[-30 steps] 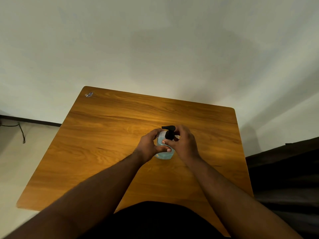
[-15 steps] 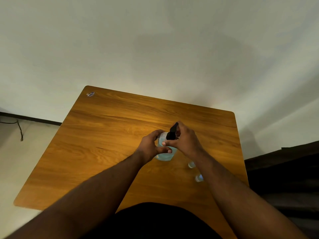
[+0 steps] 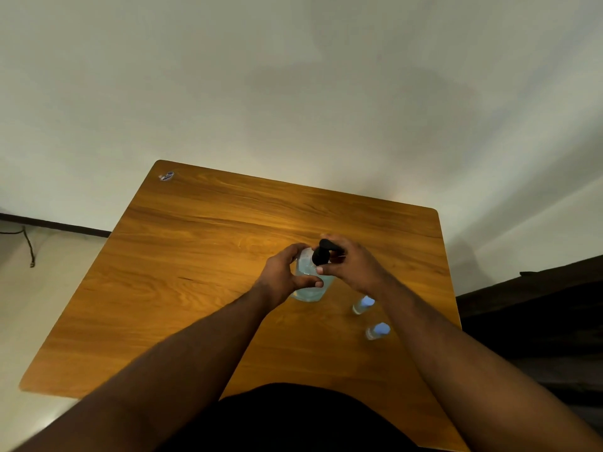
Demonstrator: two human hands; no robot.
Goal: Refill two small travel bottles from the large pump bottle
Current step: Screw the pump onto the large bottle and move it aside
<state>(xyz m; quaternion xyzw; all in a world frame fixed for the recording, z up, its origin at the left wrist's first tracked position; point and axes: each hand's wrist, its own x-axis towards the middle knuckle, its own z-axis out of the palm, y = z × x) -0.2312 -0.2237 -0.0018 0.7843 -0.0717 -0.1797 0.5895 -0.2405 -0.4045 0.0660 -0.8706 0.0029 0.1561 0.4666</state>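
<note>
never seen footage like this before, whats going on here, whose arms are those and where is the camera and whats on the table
The camera sits on a person's head, looking forward and down, so the two bare arms are that person's own. In front is a brown wooden table. On it stands a large clear pump bottle of pale blue liquid with a black pump head. The left hand grips the bottle's body; the right hand holds the pump head. Beside the right forearm stand two small clear travel bottles with light blue caps, untouched. A small sticker marks the far left corner.
</note>
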